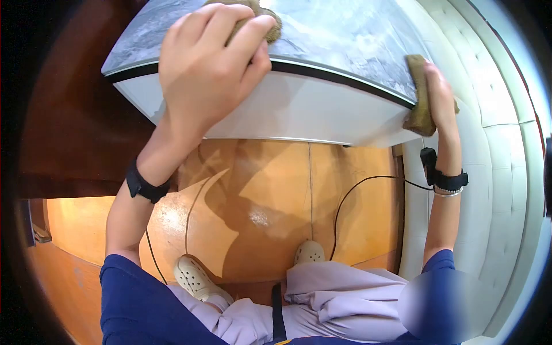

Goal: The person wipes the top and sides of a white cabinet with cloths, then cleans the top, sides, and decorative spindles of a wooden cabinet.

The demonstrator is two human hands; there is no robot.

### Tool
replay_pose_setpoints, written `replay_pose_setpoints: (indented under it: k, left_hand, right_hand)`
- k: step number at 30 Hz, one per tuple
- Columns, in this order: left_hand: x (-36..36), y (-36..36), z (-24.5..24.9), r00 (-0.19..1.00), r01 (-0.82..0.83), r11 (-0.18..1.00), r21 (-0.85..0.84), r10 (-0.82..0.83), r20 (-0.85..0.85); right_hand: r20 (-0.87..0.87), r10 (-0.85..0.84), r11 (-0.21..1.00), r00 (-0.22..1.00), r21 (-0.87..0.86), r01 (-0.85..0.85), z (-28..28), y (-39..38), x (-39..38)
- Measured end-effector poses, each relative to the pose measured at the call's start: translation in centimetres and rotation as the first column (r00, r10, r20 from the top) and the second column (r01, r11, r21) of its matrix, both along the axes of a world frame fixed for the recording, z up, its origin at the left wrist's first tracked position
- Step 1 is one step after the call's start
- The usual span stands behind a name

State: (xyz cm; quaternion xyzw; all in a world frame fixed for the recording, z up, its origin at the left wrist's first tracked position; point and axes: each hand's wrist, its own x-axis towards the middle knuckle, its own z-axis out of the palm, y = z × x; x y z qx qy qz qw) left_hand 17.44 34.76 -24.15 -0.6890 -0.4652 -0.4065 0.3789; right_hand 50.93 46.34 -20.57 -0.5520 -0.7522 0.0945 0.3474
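Observation:
My left hand (210, 66) is closed over a bunched brown cloth (275, 30), pressed on the grey marble-patterned tabletop (345, 34) near its front edge. Most of that cloth is hidden under the fingers. At the table's right end, my right hand (441, 98) grips a second brown cloth (421, 86), which lies along the side edge and corner. The thumb side shows; the other fingers are partly hidden. Below the top runs a black strip, then a glossy white front panel (299, 109).
A white tufted sofa (477, 103) stands close on the right. Dark brown furniture (69, 132) is at the left. Black cables (345, 198) run from my wrist bands toward the orange tiled floor (276, 195), where my pale clogs (192, 276) rest.

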Motion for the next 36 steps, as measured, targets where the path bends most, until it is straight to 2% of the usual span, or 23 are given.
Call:
replay_pose_setpoints:
  k: [1, 3, 5, 8, 9, 13, 15, 17, 19, 21, 23, 25, 26, 28, 30, 31, 32, 33, 34, 36]
  left_hand:
    - [0.0, 0.1, 0.0, 1.000, 0.013, 1.000, 0.013, -0.013, 0.012]
    - [-0.2, 0.4, -0.4, 1.000, 0.010, 1.000, 0.028, -0.011, 0.030]
    - [-0.7, 1.1, -1.3, 1.000, 0.004, 0.995, 0.103, -0.006, 0.020]
    - [-0.6, 2.0, -1.5, 0.999, -0.016, 0.986, 0.167, 0.009, 0.047]
    - [-0.7, 2.1, -1.5, 0.999, -0.009, 0.985, 0.173, 0.001, 0.046]
    - [-0.8, 1.6, -1.3, 0.999, -0.015, 0.992, 0.127, 0.011, 0.036]
    - [-1.0, 0.9, -0.9, 1.000, 0.012, 1.000, 0.019, -0.013, 0.021]
    - [-2.2, 1.6, -1.0, 0.999, 0.011, 0.997, 0.077, -0.014, 0.038]
    - [-3.5, 1.6, -0.7, 0.998, 0.021, 0.991, 0.133, -0.028, 0.053]
    - [-4.7, 1.1, 0.0, 0.961, 0.017, 0.998, -0.055, -0.001, 0.277]
    - [-5.2, 0.3, 0.5, 0.945, -0.019, 0.995, -0.100, 0.051, 0.324]
    - [-5.6, -0.1, 0.9, 0.868, -0.023, 0.973, -0.231, 0.134, 0.478]
    - [-5.2, -0.4, 1.5, 0.820, -0.022, 0.937, -0.348, 0.216, 0.530]
    - [-5.3, 0.5, 0.7, 0.900, -0.042, 0.971, -0.237, 0.139, 0.414]
    - [-4.0, 0.9, 0.0, 0.932, -0.062, 0.981, -0.183, 0.123, 0.340]
    - [-3.2, 1.0, -0.3, 0.947, 0.006, 0.991, -0.134, 0.037, 0.320]
    - [-2.3, 1.1, -0.5, 0.954, 0.078, 0.994, -0.082, -0.051, 0.294]
    - [-1.2, 0.9, -0.6, 0.951, 0.117, 0.991, -0.065, -0.093, 0.296]
    - [0.0, 0.7, -0.6, 0.945, 0.155, 0.987, -0.048, -0.134, 0.299]
    - [2.2, 1.2, -1.0, 0.925, 0.230, 0.971, 0.062, -0.238, 0.294]
  right_hand:
    - [0.085, 0.083, 0.996, 0.993, -0.012, -0.083, 0.3, -0.7, -2.5]
    - [0.295, 0.139, 0.981, 0.945, 0.090, -0.172, 0.6, -2.9, -7.9]
    - [0.343, 0.282, 0.900, 0.896, 0.229, -0.371, -0.5, -4.1, -12.4]
    - [0.239, 0.396, 0.823, 0.887, 0.335, -0.458, -1.6, -5.0, -18.1]
    - [0.209, 0.405, 0.795, 0.890, 0.399, -0.456, -2.3, -4.8, -19.4]
    - [0.169, 0.353, 0.810, 0.920, 0.437, -0.391, -2.8, -5.4, -19.8]
    - [0.196, 0.298, 0.811, 0.934, 0.463, -0.356, -2.4, -5.7, -18.9]
    - [0.240, 0.297, 0.894, 0.924, 0.271, -0.357, -1.3, -5.4, -17.0]
    - [0.252, 0.225, 0.949, 0.941, 0.161, -0.270, -0.7, -3.7, -13.6]
    - [0.240, 0.144, 0.988, 0.960, 0.015, -0.152, -0.1, -1.3, -8.7]
    - [0.232, 0.055, 0.997, 0.971, -0.062, -0.042, -0.3, 1.6, -2.4]
    - [0.173, -0.096, 0.989, 0.980, -0.097, 0.114, -0.2, 2.5, 2.3]
    - [0.104, -0.110, 0.985, 0.988, -0.124, 0.123, -0.3, 3.1, 4.7]
    - [0.028, -0.113, 0.980, 0.993, -0.159, 0.116, -0.9, 3.6, 6.5]
    - [0.088, -0.197, 0.976, 0.976, -0.082, 0.204, -1.2, 3.6, 6.5]
    - [0.083, -0.187, 0.977, 0.979, -0.088, 0.194, -1.4, 3.8, 6.4]
    - [0.154, -0.169, 0.983, 0.974, -0.046, 0.178, -1.4, 3.8, 6.1]
    - [0.224, -0.153, 0.988, 0.962, -0.001, 0.158, -1.3, 3.8, 5.8]
    - [0.217, -0.145, 0.989, 0.965, 0.002, 0.148, -1.0, 3.5, 4.7]
    - [0.335, -0.019, 1.000, 0.942, 0.028, 0.010, -0.1, 2.1, 0.6]
